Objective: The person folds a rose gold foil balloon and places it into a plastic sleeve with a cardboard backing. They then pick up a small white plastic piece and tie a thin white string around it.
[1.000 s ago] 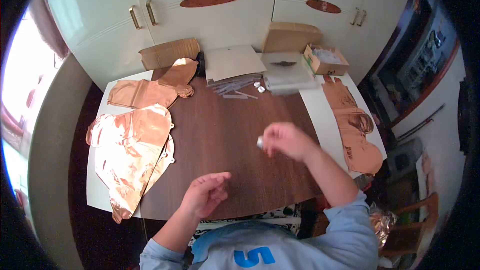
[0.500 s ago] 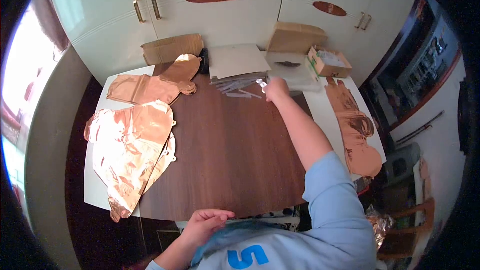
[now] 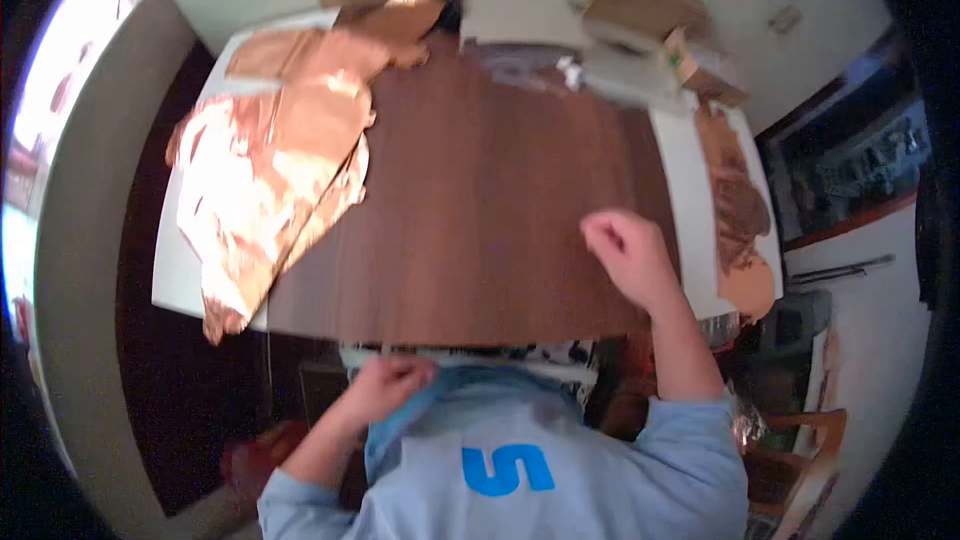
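My right hand (image 3: 632,252) is over the right part of the brown table (image 3: 480,210), fingers curled in, with nothing visible in them. Near the front edge, by my shirt, is my left hand (image 3: 388,387); motion smears its fingers, so their state is unclear. A small white object (image 3: 570,72) lies at the back of the table, away from both hands; its kind is too blurred to tell. Beside it are some blurred clear strips (image 3: 515,65). Copper-coloured foil balloons (image 3: 275,170), flat, cover the left side of the table.
Another flat copper foil piece (image 3: 738,205) lies along the right white edge. Cardboard boxes (image 3: 645,5) and a smaller open box (image 3: 705,75) stand at the back right, before white cabinets. A wooden chair (image 3: 815,440) is at the lower right.
My right hand has let go of the small white object at the back and drawn toward me. The view has tilted downward, and my left hand's fingers look more curled.
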Demonstrator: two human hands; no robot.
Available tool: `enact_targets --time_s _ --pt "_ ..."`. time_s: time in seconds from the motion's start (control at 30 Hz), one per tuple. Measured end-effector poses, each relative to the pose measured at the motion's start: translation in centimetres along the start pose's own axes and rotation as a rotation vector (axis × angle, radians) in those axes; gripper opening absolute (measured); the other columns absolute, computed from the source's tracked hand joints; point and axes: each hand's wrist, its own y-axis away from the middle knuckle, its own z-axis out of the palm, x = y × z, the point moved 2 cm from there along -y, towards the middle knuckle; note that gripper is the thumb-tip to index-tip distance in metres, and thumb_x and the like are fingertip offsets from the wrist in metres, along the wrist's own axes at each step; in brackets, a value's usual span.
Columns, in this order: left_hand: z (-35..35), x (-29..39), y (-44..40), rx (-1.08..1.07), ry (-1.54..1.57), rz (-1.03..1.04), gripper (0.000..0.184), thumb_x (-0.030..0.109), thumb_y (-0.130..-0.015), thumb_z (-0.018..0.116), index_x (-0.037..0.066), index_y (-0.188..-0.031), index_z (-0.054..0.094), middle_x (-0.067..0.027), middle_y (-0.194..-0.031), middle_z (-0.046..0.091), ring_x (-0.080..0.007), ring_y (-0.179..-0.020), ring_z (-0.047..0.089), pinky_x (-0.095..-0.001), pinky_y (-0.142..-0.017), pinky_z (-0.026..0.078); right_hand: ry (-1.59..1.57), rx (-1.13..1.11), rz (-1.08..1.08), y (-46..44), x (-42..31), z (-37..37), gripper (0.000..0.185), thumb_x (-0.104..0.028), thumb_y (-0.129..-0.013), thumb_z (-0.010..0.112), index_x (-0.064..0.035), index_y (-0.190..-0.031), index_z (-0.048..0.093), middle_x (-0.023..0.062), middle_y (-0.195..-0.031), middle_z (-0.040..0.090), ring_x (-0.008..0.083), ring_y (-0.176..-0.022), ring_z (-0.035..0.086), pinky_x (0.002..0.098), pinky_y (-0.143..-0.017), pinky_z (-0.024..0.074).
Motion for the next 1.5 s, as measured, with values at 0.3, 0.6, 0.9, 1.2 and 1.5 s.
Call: enact_targets --time_s 0.3,0.6,0.9,1.2,1.5 --pt "2.6 -12.9 -7.3 -0.154 -0.347 0.158 0.032 0.027 -0.082 0.063 0.003 -0.103 0.067 -0.0184 -0.094 0.067 -0.0317 -0.093 0.063 -0.0398 -0.087 0.047 -0.141 -0.551 0.11 12.1 5.9 17.3 0.025 -0.026 -0.082 0.064 -0.0028 -0.093 0.065 0.0144 -0.088 0.066 0.0293 -0.083 0.064 0.0367 -0.075 0.0501" --pt "2.6 -12.9 -9.6 -0.305 -0.668 0.021 0.037 0.038 -0.081 0.059 0.004 -0.088 0.071 -0.0183 -0.089 0.066 -0.032 -0.091 0.062 -0.0404 -0.085 0.046 -0.234 -0.833 0.18 12.2 12.1 25.1 0.028 -0.028 -0.081 0.067 -0.0033 -0.095 0.068 0.0128 -0.09 0.069 0.0209 -0.081 0.063 0.0339 -0.075 0.0493" --pt "2.3 -12.9 -9.0 -0.263 -0.489 0.047 0.034 0.034 -0.078 0.064 0.002 -0.086 0.07 -0.0177 -0.087 0.066 -0.03 -0.085 0.063 -0.0383 -0.08 0.048 -0.28 -1.034 0.382 11.4 13.6 23.6 0.026 -0.024 -0.083 0.066 -0.0025 -0.096 0.069 0.0064 -0.092 0.069 0.0132 -0.084 0.061 0.0289 -0.075 0.0489" --pt "2.6 -12.2 -9.1 -0.26 -0.4 -0.026 0.03 0.031 -0.08 0.066 0.003 -0.088 0.07 -0.0161 -0.089 0.067 -0.0267 -0.086 0.063 -0.0366 -0.08 0.048 -0.428 -0.928 0.491 10.9 14.5 23.9 0.026 -0.029 -0.085 0.062 -0.0039 -0.091 0.065 0.0024 -0.081 0.063 0.0124 -0.076 0.055 0.0297 -0.07 0.0455" --pt "5.6 -3.2 -8.1 -0.207 -0.409 0.264 0.021 0.018 -0.084 0.066 0.002 -0.098 0.065 -0.0138 -0.094 0.067 -0.0254 -0.089 0.064 -0.036 -0.079 0.051 -0.522 -0.675 0.314 10.4 6.7 18.6 0.024 -0.03 -0.089 0.059 -0.006 -0.094 0.059 -0.0007 -0.09 0.058 0.013 -0.088 0.052 0.0294 -0.079 0.0439"
